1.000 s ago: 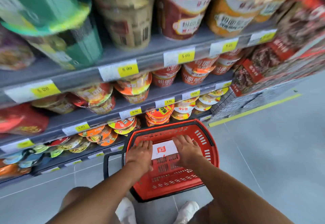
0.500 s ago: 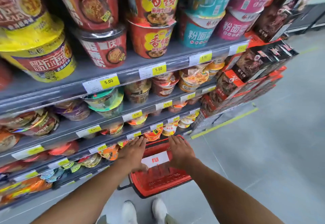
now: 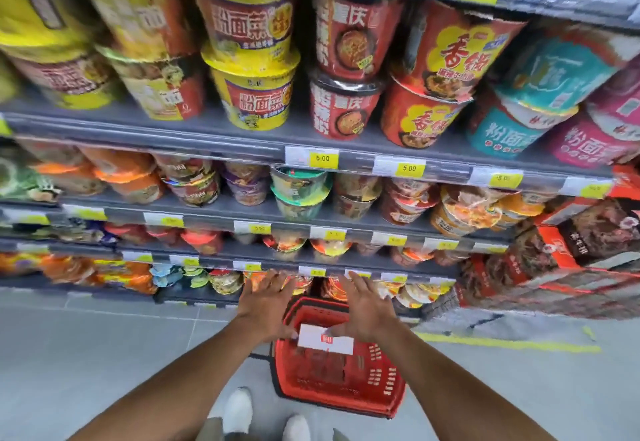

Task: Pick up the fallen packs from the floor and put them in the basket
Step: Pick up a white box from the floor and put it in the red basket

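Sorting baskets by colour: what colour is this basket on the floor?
Red basket, seen in the head view.

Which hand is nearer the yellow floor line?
Right. The right hand is above the red basket, toward the yellow floor line; the left hand is farther left.

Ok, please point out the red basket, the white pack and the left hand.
red basket [image 3: 379, 371], head view, right wall.
white pack [image 3: 323, 338], head view, white face.
left hand [image 3: 266, 302], head view, back of hand.

Bare forearms [image 3: 194, 375], white shoes [image 3: 239, 409], khaki trousers [image 3: 212, 431] at the knees.
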Available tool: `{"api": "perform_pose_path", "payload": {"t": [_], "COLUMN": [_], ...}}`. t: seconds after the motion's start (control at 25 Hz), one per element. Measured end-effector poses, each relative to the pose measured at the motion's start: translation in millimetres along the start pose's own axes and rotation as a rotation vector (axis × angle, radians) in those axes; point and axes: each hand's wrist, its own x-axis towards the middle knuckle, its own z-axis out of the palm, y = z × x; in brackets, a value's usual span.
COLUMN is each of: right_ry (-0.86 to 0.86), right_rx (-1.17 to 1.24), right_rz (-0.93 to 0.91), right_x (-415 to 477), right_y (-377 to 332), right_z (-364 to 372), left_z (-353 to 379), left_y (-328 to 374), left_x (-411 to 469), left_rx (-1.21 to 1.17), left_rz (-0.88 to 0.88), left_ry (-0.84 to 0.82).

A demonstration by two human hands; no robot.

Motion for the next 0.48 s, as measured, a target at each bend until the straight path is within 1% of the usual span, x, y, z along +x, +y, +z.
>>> {"api": "perform_pose_path", "payload": {"t": [0.2,0.36,0.48], "right_ry": [-0.025,-0.034,-0.055], "right_rx": [-0.078,-0.193,-0.252], "right_rz": [-0.212,-0.404,-0.536], "right_x": [25.5,40.4,36.9], "right_y": [-48.6,-120.7,-179.8], "right_z": [-2.6,4.5,10.1], "left_z": [13.9,43.7,68.4], "left_y": [-41.1,-90.1,-119.5], "left_x": [-50.4,-106.4,-150.5], "left_rx": [-0.094,-0.199,-0.253], "left_rz": [-0.215,-0.433,-0.553], "left_ry": [0.044,0.062,0.093]}}
